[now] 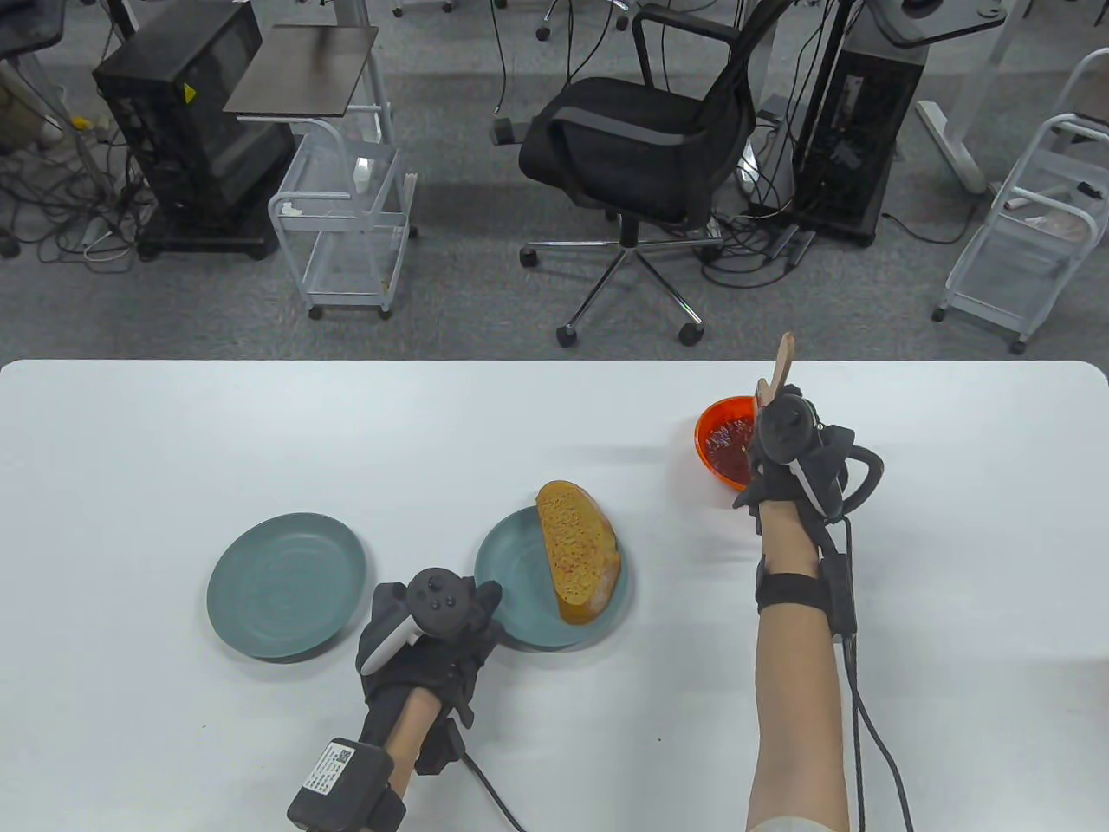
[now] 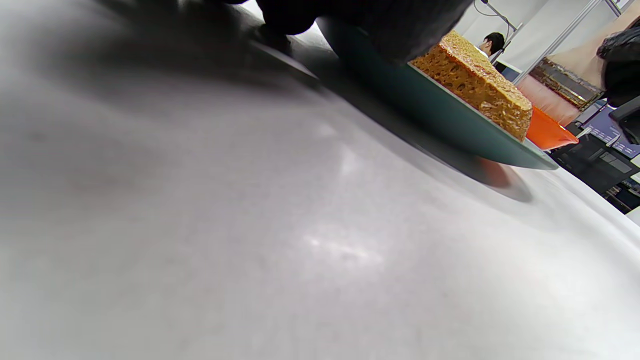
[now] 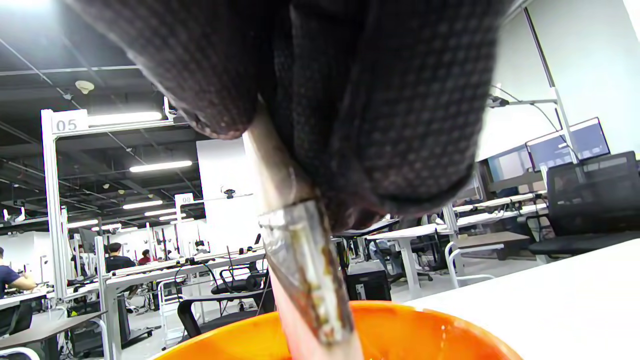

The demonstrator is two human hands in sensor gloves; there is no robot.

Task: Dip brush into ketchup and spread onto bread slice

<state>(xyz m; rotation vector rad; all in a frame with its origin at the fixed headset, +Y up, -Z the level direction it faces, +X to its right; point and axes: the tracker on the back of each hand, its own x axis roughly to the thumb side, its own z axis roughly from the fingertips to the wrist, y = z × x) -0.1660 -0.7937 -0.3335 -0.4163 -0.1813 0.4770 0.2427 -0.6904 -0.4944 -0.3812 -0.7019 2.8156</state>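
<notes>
An empty teal plate [image 1: 286, 585] sits toward the table's [image 1: 130, 451] left. The left hand [image 1: 429, 637] rests beside the second plate's [image 1: 511, 572] rim, its grip unclear; there lies the bread slice [image 1: 576, 550]. Far right, the right hand [image 1: 793, 455] grips the brush [image 1: 784, 360], dipped in the orange ketchup bowl [image 1: 723, 438].

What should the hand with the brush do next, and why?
Probably lift the brush out of the orange bowl and carry it left to the bread slice. The right hand holds it with the bristle end down in the ketchup, and the bread looks mostly bare.
</notes>
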